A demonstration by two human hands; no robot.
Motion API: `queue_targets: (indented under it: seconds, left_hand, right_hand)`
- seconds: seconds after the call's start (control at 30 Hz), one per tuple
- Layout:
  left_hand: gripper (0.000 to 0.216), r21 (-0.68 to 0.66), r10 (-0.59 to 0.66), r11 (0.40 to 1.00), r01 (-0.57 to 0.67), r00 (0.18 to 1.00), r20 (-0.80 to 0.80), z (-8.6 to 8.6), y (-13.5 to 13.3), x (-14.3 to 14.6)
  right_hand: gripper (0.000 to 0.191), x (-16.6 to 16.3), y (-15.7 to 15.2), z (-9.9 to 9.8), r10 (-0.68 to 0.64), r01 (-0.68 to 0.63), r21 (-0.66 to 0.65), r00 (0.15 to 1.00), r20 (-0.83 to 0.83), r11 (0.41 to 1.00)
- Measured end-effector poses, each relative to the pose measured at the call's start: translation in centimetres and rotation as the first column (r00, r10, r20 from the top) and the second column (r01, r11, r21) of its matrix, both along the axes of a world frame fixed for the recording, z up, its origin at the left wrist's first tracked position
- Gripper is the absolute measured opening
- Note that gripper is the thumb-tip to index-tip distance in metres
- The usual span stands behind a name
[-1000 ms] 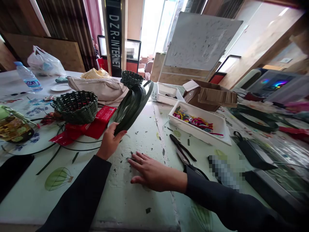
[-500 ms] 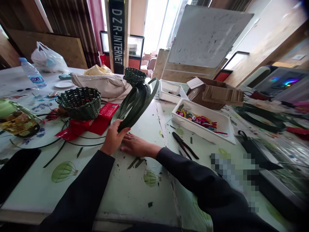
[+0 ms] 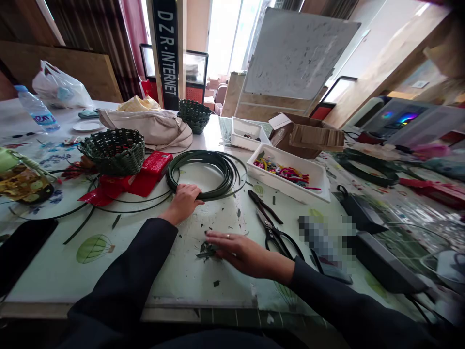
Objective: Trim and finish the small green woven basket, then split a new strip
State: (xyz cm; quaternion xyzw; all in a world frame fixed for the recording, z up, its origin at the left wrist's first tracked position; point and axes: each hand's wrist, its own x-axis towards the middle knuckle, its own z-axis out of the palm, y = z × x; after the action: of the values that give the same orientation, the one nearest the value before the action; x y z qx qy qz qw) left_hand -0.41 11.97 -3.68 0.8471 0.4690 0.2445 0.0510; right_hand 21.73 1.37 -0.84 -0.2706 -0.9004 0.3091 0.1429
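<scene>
Head: left hand grips coil; right hand outstretched, empty; tray holds colourful strips.

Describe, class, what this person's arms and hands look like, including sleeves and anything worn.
The long, plain, dark sleeves reach to the wrists, with no visible markings. The left hand and right hand are gloveless; a small ring shows on a right-hand finger.

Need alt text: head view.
A person's left hand touches a coil of dark green strips on a table; the right hand is beside green scraps. Nearby: scissors, pliers, two woven baskets, a white tray of colourful pieces.
</scene>
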Motion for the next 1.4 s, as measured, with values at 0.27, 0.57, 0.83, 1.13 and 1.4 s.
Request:
queue_targets:
  seconds: [0.27,0.57,0.83,1.13,1.4]
  left_hand:
    - [0.045,-0.103,-0.012,0.995,0.009,0.999,-0.029,0.3,-6.8,-1.5]
    - [0.047,-0.252,-0.085,0.962,0.105,0.992,0.089,-2.4,-14.4,0.8]
    - [0.037,-0.172,-0.062,0.981,0.093,0.982,0.178,-2.5,-15.5,1.7]
    - [0.027,-0.121,-0.091,0.985,0.127,0.961,0.261,-1.7,-14.7,2.4]
    - [0.02,-0.736,0.342,0.554,0.389,0.699,0.627,1.2,-12.2,2.7]
  right_hand:
    - [0.051,0.3,-2.2,-2.4,-0.284,0.248,0.234,0.949,0.136,0.94]
    - [0.051,-2.3,-4.2,-4.8,-0.366,0.349,0.249,0.93,0.025,0.904]
    - [0.039,-1.3,-5.0,-4.9,-0.156,0.16,0.477,0.987,-0.048,0.864]
    - [0.031,-0.4,-4.4,-5.3,-0.315,0.319,-0.032,0.904,-0.288,0.947]
    - [0.029,0.3,-2.7,-3.6,-0.622,0.353,-0.6,0.712,-0.325,0.718]
